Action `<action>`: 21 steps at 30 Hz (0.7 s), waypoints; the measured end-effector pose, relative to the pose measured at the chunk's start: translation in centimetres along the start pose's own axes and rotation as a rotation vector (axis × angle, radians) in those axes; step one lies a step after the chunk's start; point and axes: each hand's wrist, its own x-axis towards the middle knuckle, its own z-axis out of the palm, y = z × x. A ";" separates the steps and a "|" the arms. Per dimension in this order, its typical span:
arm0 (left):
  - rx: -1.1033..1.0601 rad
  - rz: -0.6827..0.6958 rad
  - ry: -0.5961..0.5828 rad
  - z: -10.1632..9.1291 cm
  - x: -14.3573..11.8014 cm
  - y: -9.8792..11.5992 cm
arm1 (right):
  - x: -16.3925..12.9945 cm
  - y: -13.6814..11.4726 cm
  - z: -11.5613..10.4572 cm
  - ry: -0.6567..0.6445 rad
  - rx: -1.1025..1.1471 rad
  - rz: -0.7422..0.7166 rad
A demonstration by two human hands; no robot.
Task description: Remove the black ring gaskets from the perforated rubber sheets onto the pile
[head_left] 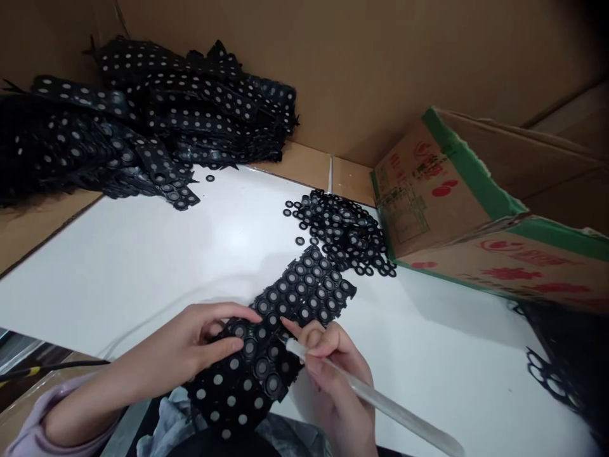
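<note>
A black rubber-like sheet (295, 289) with rows of round raised rings runs diagonally from the white tabletop toward my lap. My left hand (202, 346) bears on its left edge, thumb and index finger apart on top and the other fingers curled under. In my right hand (335, 371) is a long translucent pen-like tool (394, 409), gripped near its front end. Its thin dark tip meets the sheet between the rings, close to my left fingertips. On the near end of the sheet (231, 401), light round holes show instead of raised rings.
Loose black rings (345, 228) lie heaped beyond the sheet, beside an open cardboard box (428, 184) with green edges. Dotted black sheets (190, 108) are piled at the back left. A single ring (210, 178) lies near them. Black webbed scrap (561, 368) sits at the right edge.
</note>
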 end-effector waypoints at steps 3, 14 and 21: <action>0.050 -0.030 -0.056 -0.3 -0.9 -0.2 | -0.8 0.4 1.1 0.036 -0.184 -0.085; 0.029 0.014 -0.096 -0.8 -1.7 -1.5 | -4.3 3.5 4.0 0.146 -0.670 -0.179; 0.005 0.030 -0.072 -0.5 -1.7 -1.8 | -4.0 3.9 4.1 0.137 -0.762 -0.262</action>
